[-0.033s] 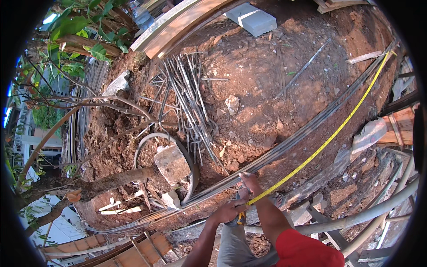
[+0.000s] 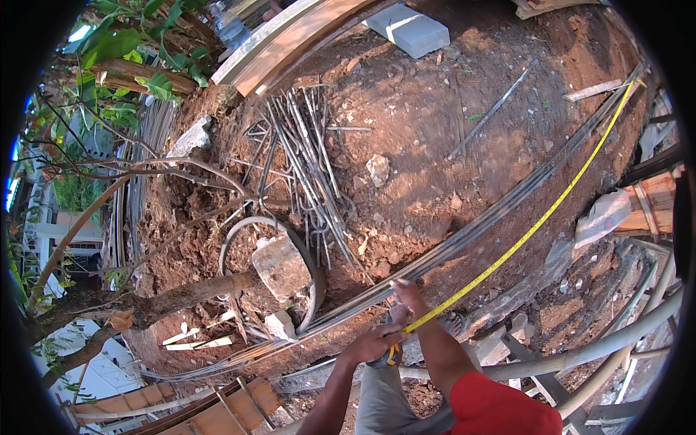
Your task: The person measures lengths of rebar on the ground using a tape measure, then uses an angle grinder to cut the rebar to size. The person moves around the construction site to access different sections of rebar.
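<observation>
My left hand [image 2: 378, 343] is closed around a tape measure [image 2: 392, 355], whose yellow and black case shows below the fingers. Its yellow blade [image 2: 507, 254] runs out under my right forearm toward the far right, beside a long bundle of thin steel rods [image 2: 471, 233]. At the near edge of that bundle is my right hand [image 2: 407, 299], fingers curled and fingertips against the rods. What the right fingers hold, if anything, is hidden. The blade's far end [image 2: 641, 84] lies near the far end of the rods.
Bent steel bars [image 2: 301, 152] lie piled on the reddish soil. Left of my hands, a concrete block [image 2: 280, 267] sits within a tyre-like ring [image 2: 317, 290], near a tree trunk [image 2: 181, 293]. Grey blocks [image 2: 413, 32] and wooden boards [image 2: 290, 40] lie farther back; bamboo poles [image 2: 594, 351] cross the right.
</observation>
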Demonstrator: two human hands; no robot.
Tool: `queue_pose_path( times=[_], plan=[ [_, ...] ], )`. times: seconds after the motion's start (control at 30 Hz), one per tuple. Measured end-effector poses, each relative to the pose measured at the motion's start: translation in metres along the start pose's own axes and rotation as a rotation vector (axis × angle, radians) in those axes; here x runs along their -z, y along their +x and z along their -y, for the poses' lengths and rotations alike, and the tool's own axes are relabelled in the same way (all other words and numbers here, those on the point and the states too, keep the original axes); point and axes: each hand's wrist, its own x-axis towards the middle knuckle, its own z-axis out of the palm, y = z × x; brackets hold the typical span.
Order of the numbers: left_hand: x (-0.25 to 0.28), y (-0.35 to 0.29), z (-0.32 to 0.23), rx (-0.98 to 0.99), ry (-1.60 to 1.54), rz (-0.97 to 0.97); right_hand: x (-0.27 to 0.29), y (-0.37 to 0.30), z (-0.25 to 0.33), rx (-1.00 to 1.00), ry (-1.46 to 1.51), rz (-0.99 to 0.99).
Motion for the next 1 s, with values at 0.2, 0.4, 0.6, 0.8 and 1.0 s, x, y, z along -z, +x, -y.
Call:
queue_pose_path(
  times=[0.2,0.4,0.6,0.8,1.0],
  plan=[
    [-0.001,0.006,-0.007,0.073,-0.041,0.064,0.005,0.011,-0.016,0.040,0.099,0.062],
    [-0.016,0.004,0.000,0.091,-0.127,-0.028,-0.008,0.029,-0.046,0.001,-0.052,0.011],
    [-0.010,0.029,-0.017,0.151,-0.062,0.077,0.014,0.083,-0.099,0.175,-0.055,0.006],
    [-0.012,0.011,-0.030,0.107,-0.117,-0.038,0.000,0.023,-0.038,0.014,0.198,0.110],
    [-0.015,0.019,-0.018,0.113,-0.110,0.000,0.004,0.028,-0.039,-0.005,0.175,0.057]
  ],
)
